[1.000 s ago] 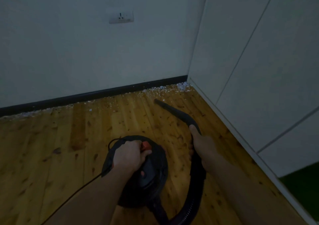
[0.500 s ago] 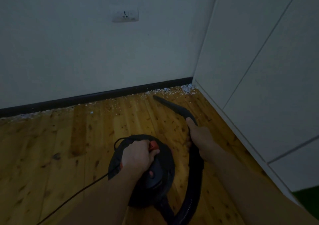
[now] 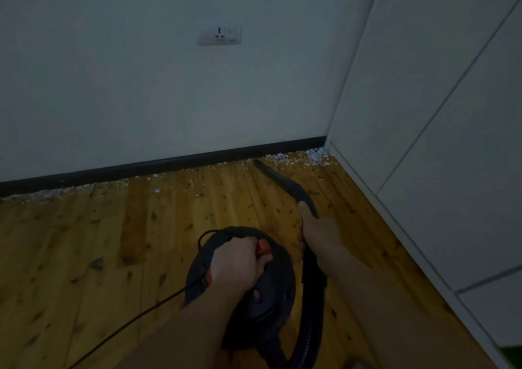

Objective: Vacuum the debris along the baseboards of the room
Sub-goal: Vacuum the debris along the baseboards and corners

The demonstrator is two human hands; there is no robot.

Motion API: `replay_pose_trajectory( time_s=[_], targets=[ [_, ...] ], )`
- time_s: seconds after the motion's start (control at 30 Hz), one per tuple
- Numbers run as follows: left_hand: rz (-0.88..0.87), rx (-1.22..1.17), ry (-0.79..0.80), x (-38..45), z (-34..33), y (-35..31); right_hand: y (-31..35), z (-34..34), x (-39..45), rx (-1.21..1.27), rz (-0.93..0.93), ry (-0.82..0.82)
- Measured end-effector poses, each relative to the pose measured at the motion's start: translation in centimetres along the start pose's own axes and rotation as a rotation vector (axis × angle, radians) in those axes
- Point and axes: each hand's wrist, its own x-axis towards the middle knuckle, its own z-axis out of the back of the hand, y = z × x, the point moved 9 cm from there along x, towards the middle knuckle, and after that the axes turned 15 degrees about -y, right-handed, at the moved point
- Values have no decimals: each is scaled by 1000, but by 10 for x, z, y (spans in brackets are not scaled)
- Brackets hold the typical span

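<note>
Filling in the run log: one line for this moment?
left hand grips vacuum | right hand holds nozzle | debris remains by baseboard

No readable text, label, brand or number shows anywhere in this dim view.

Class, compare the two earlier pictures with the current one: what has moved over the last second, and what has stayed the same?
The nozzle has moved forward, its tip now close to the debris by the baseboard. Nothing was taken hold of or let go. The right hand still grips the hose and the left hand still holds the vacuum by its top. The debris looks unchanged.
</note>
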Motion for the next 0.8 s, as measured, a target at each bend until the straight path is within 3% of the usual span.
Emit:
replay_pose_trajectory(
  time_s=[0.4, 0.8],
  targets=[
    [41, 93, 20, 13, -9, -3, -3, 6, 20, -41, 40, 85],
    [25, 102, 29, 15, -9, -3, -15, 42, 27, 50, -37, -36]
  ],
)
